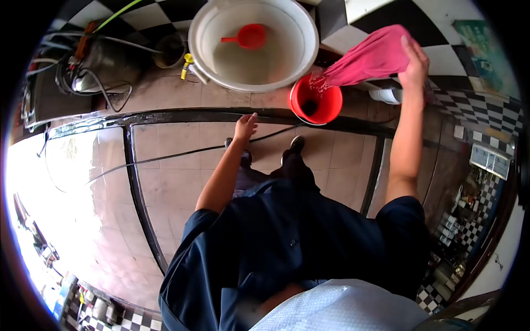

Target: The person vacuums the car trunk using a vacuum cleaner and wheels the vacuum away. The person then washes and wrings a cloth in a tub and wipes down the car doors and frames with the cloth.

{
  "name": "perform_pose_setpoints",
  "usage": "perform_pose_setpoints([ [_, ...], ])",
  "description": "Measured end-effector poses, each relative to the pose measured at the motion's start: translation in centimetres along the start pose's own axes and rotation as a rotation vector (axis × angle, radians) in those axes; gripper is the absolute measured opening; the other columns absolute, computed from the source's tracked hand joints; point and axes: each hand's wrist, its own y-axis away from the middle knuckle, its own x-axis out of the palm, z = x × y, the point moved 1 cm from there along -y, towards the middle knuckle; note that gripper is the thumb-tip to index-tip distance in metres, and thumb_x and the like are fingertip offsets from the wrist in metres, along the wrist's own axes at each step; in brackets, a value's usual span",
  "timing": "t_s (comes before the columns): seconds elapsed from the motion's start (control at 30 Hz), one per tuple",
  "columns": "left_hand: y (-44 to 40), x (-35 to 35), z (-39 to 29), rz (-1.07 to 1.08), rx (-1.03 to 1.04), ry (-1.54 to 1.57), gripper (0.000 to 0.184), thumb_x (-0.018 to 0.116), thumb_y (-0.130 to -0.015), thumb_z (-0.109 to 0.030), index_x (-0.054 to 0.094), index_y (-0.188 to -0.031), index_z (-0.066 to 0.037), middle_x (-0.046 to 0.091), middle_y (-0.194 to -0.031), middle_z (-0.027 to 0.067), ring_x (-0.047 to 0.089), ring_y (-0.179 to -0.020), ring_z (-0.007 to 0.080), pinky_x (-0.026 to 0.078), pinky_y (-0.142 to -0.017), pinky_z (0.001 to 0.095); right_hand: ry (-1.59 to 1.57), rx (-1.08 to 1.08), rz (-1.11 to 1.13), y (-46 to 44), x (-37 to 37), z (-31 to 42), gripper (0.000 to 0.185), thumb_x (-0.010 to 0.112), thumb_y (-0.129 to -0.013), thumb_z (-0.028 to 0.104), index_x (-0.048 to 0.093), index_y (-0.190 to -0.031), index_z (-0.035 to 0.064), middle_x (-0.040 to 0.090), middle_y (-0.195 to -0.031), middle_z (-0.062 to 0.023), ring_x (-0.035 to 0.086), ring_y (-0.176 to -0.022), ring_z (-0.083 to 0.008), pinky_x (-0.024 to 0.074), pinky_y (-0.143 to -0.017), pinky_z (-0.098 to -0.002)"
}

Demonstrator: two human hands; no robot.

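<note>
A wet pink cloth [372, 58] is held up by my right hand [414, 65], its lower end over a red bucket [334, 105] with water streaming down into it. Something dark shows inside the bucket. My left hand [245, 128] is held out, fingers apart and holding nothing, below a large white tub [201, 55]. Water stands in the tub, and a red dipper [252, 36] floats in it.
A yellow-handled tap [187, 63] is left of the tub. Further left is a metal tank [105, 66] with cables. A white cup [387, 96] lies right of the bucket. A black hose [160, 158] crosses the tiled floor near my feet.
</note>
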Motion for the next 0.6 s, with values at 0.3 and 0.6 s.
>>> perform_pose_setpoints([
  [0.3, 5.8, -5.3, -14.4, 0.262, -0.002, 0.881, 0.045, 0.057, -0.089, -0.041, 0.048, -0.108, -0.002, 0.056, -0.1, 0.0155, 0.057, -0.094, 0.0278, 0.048, -0.086, 0.0428, -0.304, -0.156, 0.34, -5.6, 21.7, 16.1, 0.03, 0.059, -0.086, 0.008, 0.057, -0.112, -0.0069, 0.06, -0.112, -0.0165, 0.057, -0.107, -0.0281, 0.0427, -0.094, -0.0393],
  [0.6, 8.7, -21.0, -31.8, 0.457, 0.277, 1.347, 0.088, 0.041, -0.086, -0.063, 0.015, -0.141, 0.001, 0.022, -0.142, 0.0288, 0.029, -0.128, 0.0469, 0.025, -0.106, 0.0582, -0.494, -0.146, 0.79, 2.9, 50.7, 17.6, 0.023, 0.07, -0.079, 0.017, 0.066, -0.098, 0.0047, 0.067, -0.095, -0.0051, 0.063, -0.087, -0.0166, 0.0487, -0.082, -0.0294],
])
